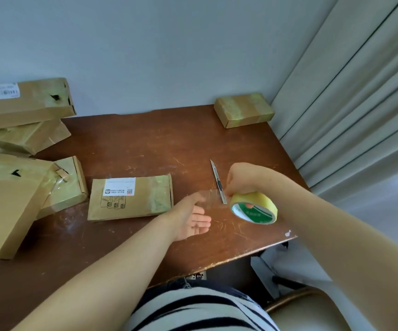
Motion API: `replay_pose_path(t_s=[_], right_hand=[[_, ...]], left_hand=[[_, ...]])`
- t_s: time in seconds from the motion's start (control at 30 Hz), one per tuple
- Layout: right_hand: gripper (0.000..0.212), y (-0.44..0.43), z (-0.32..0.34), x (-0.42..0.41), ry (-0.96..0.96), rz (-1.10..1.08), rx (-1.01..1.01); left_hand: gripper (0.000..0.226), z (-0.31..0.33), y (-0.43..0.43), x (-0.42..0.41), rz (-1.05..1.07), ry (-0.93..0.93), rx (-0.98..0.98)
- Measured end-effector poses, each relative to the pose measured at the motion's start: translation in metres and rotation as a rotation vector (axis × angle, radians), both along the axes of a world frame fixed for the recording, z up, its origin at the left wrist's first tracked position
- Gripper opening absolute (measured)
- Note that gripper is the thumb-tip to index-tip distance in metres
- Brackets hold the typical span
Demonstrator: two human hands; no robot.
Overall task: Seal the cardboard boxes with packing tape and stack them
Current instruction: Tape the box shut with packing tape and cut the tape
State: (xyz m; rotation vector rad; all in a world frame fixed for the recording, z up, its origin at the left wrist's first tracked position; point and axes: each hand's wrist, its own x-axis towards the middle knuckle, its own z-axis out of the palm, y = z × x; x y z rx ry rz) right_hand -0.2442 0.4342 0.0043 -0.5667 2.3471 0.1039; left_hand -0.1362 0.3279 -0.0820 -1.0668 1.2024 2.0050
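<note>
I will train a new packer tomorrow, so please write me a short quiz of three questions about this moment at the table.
1. True or false: the left hand grips the tape roll.
2. Where is the knife? A in the right hand; B lying on the table; C in the left hand.
3. What stretches between the tape roll and the left hand?

Key: 1 false, the right hand grips it. 2 B. 3 A clear strip of tape, pulled off the roll and held at its end by the left hand.
</note>
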Motion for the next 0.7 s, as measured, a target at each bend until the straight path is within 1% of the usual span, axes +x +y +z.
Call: replay_pose_path(t_s=[0.07, 0.17, 0.23, 0.3, 0.4, 0.47, 0.6, 0.63, 0.7], right_hand=[[0.023, 0.003, 0.000, 0.001, -0.024, -0.027, -0.029], [0.028, 0.008, -0.008, 0.005, -0.051, -0.068, -0.067], [0.026, 0.009, -0.013, 0.008, -0.080, -0.098, -0.111], [0.019, 0.009, -0.015, 0.009, -0.109, -0.140, -0.166], [0.025, 0.009, -0.022, 0.011, -0.170, -0.239, -0.263], [0.025, 0.006, -0.027, 0.011, -0.204, -0.288, -0.296], [0.020, -0.006, -0.031, 0.010, -0.277, -0.279, -0.320], [0.024, -0.010, -0.031, 0.009, -0.302, -0.267, -0.330], [0.040, -0.016, -0.031, 0.005, -0.332, -0.228, -0.350]], left_hand=[[0.033, 0.002, -0.001, -0.001, 0.071, 0.059, 0.029], [0.011, -0.001, -0.006, -0.003, 0.224, 0.087, -0.079], [0.006, -0.005, -0.013, -0.003, 0.294, 0.073, -0.161], [0.003, -0.009, -0.022, 0.000, 0.327, 0.086, -0.211], [0.006, -0.012, -0.036, 0.004, 0.299, 0.154, -0.307], [0.009, -0.013, -0.044, 0.006, 0.259, 0.214, -0.401], [0.023, -0.017, -0.056, 0.009, 0.218, 0.250, -0.574], [0.027, -0.019, -0.059, 0.009, 0.224, 0.235, -0.609], [0.031, -0.023, -0.066, 0.009, 0.254, 0.202, -0.668]])
